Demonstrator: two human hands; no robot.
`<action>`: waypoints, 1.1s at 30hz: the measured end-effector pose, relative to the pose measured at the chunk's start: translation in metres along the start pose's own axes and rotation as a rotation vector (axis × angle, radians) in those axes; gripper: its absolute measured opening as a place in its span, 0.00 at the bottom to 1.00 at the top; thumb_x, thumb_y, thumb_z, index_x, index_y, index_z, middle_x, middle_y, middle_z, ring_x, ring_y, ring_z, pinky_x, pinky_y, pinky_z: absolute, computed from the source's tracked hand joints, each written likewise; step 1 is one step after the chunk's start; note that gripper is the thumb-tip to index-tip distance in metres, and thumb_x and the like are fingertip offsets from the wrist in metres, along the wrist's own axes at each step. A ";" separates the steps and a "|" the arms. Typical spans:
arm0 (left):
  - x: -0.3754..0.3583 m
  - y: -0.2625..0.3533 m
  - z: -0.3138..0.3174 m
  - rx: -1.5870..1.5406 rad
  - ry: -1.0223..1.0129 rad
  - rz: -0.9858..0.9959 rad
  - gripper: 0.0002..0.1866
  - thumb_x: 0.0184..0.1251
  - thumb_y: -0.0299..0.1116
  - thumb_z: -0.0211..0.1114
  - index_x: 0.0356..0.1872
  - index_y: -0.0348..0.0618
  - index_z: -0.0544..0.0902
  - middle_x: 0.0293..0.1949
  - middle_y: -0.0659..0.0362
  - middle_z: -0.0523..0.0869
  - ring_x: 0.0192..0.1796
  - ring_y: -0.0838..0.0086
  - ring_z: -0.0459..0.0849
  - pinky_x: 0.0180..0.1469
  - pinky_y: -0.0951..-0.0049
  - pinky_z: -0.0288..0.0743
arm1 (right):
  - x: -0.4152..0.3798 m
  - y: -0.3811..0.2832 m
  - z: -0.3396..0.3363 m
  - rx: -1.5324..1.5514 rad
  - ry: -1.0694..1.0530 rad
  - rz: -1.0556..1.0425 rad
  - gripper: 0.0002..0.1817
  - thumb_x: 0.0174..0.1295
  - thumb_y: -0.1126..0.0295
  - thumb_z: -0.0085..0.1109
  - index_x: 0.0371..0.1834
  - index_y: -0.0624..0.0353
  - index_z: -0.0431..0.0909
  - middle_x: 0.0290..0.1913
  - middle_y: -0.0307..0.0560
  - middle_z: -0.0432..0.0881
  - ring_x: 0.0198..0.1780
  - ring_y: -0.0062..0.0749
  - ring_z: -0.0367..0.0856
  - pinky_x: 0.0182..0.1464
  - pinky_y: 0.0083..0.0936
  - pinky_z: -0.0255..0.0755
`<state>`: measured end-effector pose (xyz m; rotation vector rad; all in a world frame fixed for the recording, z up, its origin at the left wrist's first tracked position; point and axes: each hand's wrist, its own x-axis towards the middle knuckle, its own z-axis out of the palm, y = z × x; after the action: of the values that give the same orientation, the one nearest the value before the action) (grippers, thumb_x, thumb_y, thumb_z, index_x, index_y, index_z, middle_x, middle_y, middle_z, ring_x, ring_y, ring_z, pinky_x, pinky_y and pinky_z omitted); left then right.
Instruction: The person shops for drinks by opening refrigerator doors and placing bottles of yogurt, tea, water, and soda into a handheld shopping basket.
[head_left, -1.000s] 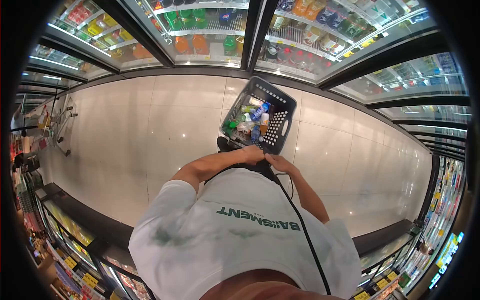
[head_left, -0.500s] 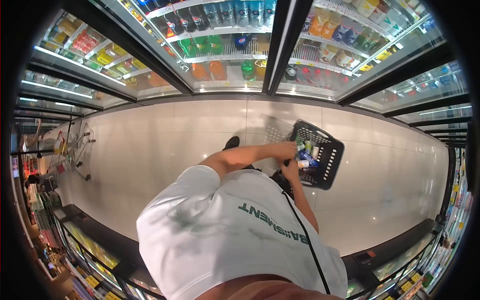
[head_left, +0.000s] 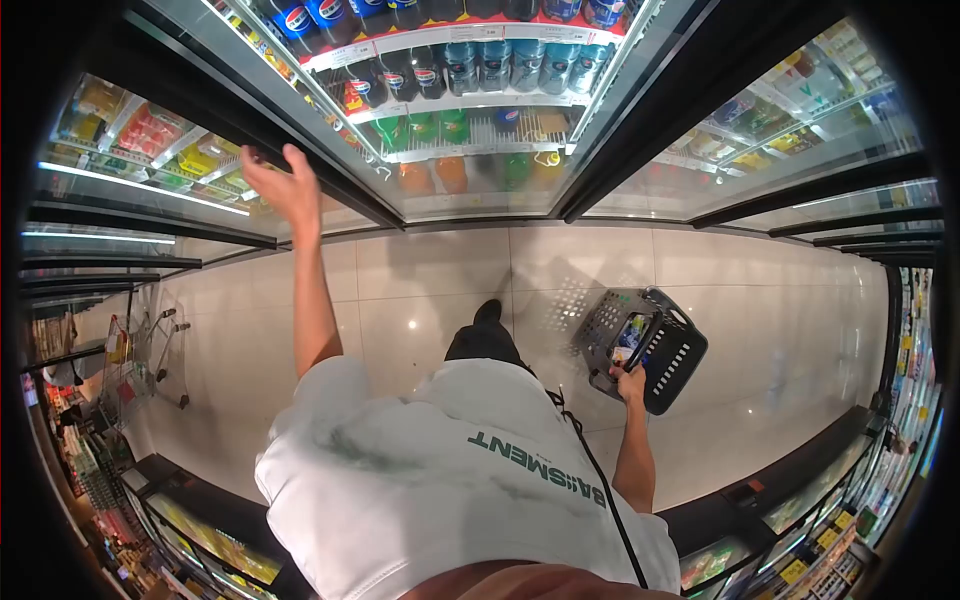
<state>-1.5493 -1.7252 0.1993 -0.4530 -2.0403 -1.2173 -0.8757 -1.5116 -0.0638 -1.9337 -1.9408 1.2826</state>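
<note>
My left hand (head_left: 287, 190) is stretched out to the left with its fingers apart and nothing in it. It overlaps the dark frame (head_left: 335, 180) of a glass cooler door in this view. Low on the right, my right hand (head_left: 630, 382) is closed around the handle of a dark grey plastic shopping basket (head_left: 676, 370). Several small packaged goods (head_left: 632, 335) lie inside, partly hidden by the handle. Beyond the glass in front of me, shelves hold blue-capped cola bottles (head_left: 425, 78), clear blue bottles (head_left: 495, 68) and green bottles (head_left: 453, 127).
Tall glass-door coolers line the far side of the tiled aisle (head_left: 400, 330). A metal shopping cart (head_left: 165, 360) stands at the left. Behind me runs a low black-edged display case (head_left: 215, 510). My shoe (head_left: 488, 312) points towards the coolers.
My left hand has left the basket and swung out left to the cooler door. My right hand now holds the basket lower and slightly further right. The coolers appear nearer.
</note>
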 end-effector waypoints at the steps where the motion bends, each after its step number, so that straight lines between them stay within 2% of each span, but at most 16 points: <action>1: 0.025 -0.005 -0.003 -0.010 0.047 -0.011 0.33 0.67 0.33 0.63 0.68 0.24 0.64 0.60 0.36 0.73 0.61 0.49 0.75 0.66 0.54 0.68 | -0.006 0.012 -0.004 -0.008 -0.022 -0.026 0.16 0.43 0.74 0.75 0.34 0.60 0.77 0.30 0.44 0.83 0.32 0.31 0.82 0.39 0.28 0.75; 4: 0.071 -0.023 0.007 0.099 -0.057 0.035 0.38 0.67 0.39 0.64 0.69 0.20 0.62 0.64 0.32 0.71 0.66 0.43 0.71 0.71 0.52 0.63 | -0.025 0.044 -0.007 -0.148 -0.085 0.020 0.16 0.42 0.77 0.74 0.34 0.60 0.77 0.30 0.44 0.83 0.34 0.30 0.82 0.39 0.29 0.75; 5: 0.075 -0.014 0.010 0.014 -0.067 0.017 0.38 0.65 0.39 0.62 0.68 0.18 0.62 0.68 0.29 0.67 0.71 0.38 0.66 0.73 0.52 0.58 | -0.030 0.060 -0.010 -0.158 -0.106 0.015 0.16 0.42 0.77 0.73 0.36 0.61 0.78 0.31 0.47 0.84 0.35 0.35 0.83 0.41 0.31 0.76; 7: 0.084 -0.031 0.018 0.021 -0.007 0.040 0.35 0.60 0.34 0.61 0.66 0.19 0.66 0.62 0.28 0.74 0.66 0.38 0.73 0.70 0.52 0.64 | -0.041 0.089 -0.018 -0.171 -0.142 0.000 0.17 0.43 0.76 0.72 0.39 0.63 0.79 0.33 0.53 0.85 0.38 0.45 0.85 0.45 0.36 0.76; 10: 0.098 -0.010 -0.001 -0.050 -0.126 -0.139 0.33 0.54 0.31 0.60 0.62 0.21 0.72 0.50 0.29 0.83 0.56 0.38 0.82 0.63 0.53 0.73 | -0.067 0.102 -0.028 -0.200 -0.010 -0.063 0.16 0.47 0.77 0.69 0.41 0.64 0.79 0.35 0.57 0.86 0.43 0.53 0.86 0.48 0.40 0.76; 13: 0.111 -0.058 0.018 0.056 -0.104 -0.102 0.30 0.51 0.31 0.60 0.58 0.23 0.76 0.39 0.32 0.87 0.47 0.38 0.86 0.56 0.52 0.78 | -0.068 0.113 -0.036 -0.267 0.054 -0.146 0.16 0.52 0.76 0.65 0.45 0.65 0.80 0.39 0.61 0.87 0.48 0.60 0.85 0.50 0.44 0.76; 16: 0.113 -0.043 0.017 0.144 -0.044 -0.136 0.31 0.47 0.30 0.61 0.56 0.23 0.80 0.42 0.30 0.86 0.51 0.38 0.86 0.59 0.54 0.78 | -0.059 0.100 -0.031 -0.447 0.071 -0.249 0.11 0.55 0.76 0.62 0.42 0.63 0.81 0.39 0.64 0.86 0.47 0.61 0.85 0.48 0.46 0.77; 18: 0.112 -0.048 0.019 0.189 -0.017 -0.102 0.32 0.47 0.30 0.60 0.58 0.24 0.80 0.43 0.30 0.86 0.52 0.39 0.86 0.60 0.55 0.78 | -0.067 0.099 -0.030 -0.561 0.156 -0.205 0.11 0.55 0.76 0.60 0.43 0.63 0.81 0.40 0.66 0.86 0.46 0.63 0.84 0.49 0.48 0.77; 20: 0.110 -0.049 0.019 0.198 -0.030 -0.141 0.31 0.47 0.30 0.60 0.57 0.24 0.80 0.43 0.31 0.87 0.51 0.39 0.86 0.59 0.54 0.78 | -0.072 0.095 -0.032 -0.612 0.235 -0.109 0.12 0.54 0.77 0.58 0.42 0.62 0.82 0.41 0.65 0.86 0.47 0.62 0.84 0.51 0.49 0.78; 23: 0.086 -0.026 -0.014 0.094 -0.026 -0.134 0.27 0.49 0.30 0.60 0.53 0.27 0.82 0.40 0.34 0.88 0.46 0.39 0.87 0.55 0.50 0.79 | -0.080 0.113 -0.039 -0.691 0.219 -0.156 0.12 0.54 0.76 0.59 0.42 0.62 0.83 0.41 0.64 0.86 0.48 0.62 0.84 0.52 0.47 0.78; 26: 0.052 -0.016 -0.056 0.112 -0.013 -0.089 0.25 0.50 0.30 0.59 0.51 0.29 0.82 0.38 0.35 0.88 0.43 0.39 0.87 0.51 0.49 0.79 | -0.087 0.101 -0.045 -0.776 0.130 -0.026 0.16 0.56 0.74 0.60 0.50 0.61 0.80 0.49 0.59 0.84 0.56 0.56 0.82 0.58 0.47 0.76; 28: 0.032 0.020 -0.101 0.094 -0.092 -0.109 0.24 0.51 0.31 0.59 0.52 0.31 0.81 0.38 0.35 0.88 0.42 0.39 0.87 0.50 0.48 0.79 | -0.093 0.088 -0.046 -0.800 0.088 0.042 0.20 0.56 0.74 0.61 0.54 0.61 0.77 0.54 0.58 0.82 0.61 0.55 0.78 0.63 0.51 0.70; 29: 0.024 0.017 -0.113 0.057 -0.113 -0.075 0.26 0.50 0.33 0.62 0.53 0.32 0.81 0.37 0.37 0.88 0.42 0.40 0.87 0.49 0.50 0.79 | -0.095 0.069 -0.045 -0.806 0.070 0.073 0.22 0.55 0.74 0.61 0.56 0.61 0.76 0.56 0.58 0.81 0.63 0.55 0.76 0.65 0.54 0.68; 30: 0.016 0.014 -0.127 0.003 -0.161 -0.050 0.26 0.54 0.36 0.64 0.54 0.32 0.80 0.40 0.39 0.88 0.44 0.44 0.87 0.50 0.51 0.79 | -0.098 0.047 -0.044 -0.778 0.019 0.131 0.26 0.55 0.73 0.61 0.61 0.60 0.73 0.62 0.56 0.77 0.69 0.55 0.70 0.68 0.61 0.60; 31: 0.011 0.010 -0.141 -0.056 -0.205 -0.024 0.26 0.58 0.38 0.67 0.55 0.31 0.80 0.43 0.42 0.89 0.46 0.48 0.88 0.51 0.53 0.79 | -0.108 0.015 -0.041 -0.747 0.069 0.047 0.27 0.55 0.74 0.61 0.61 0.60 0.73 0.61 0.58 0.77 0.68 0.54 0.72 0.68 0.58 0.62; 33: 0.003 -0.004 -0.172 -0.347 -0.339 -0.132 0.26 0.69 0.44 0.62 0.57 0.31 0.80 0.48 0.47 0.89 0.48 0.56 0.88 0.54 0.57 0.79 | -0.134 -0.049 -0.024 -0.682 0.176 -0.113 0.28 0.55 0.75 0.60 0.63 0.61 0.73 0.60 0.60 0.78 0.65 0.53 0.76 0.67 0.53 0.68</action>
<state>-1.4864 -1.8766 0.2517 -0.7408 -2.1683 -1.6815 -0.8748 -1.6082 0.0439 -2.0478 -2.5560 0.4125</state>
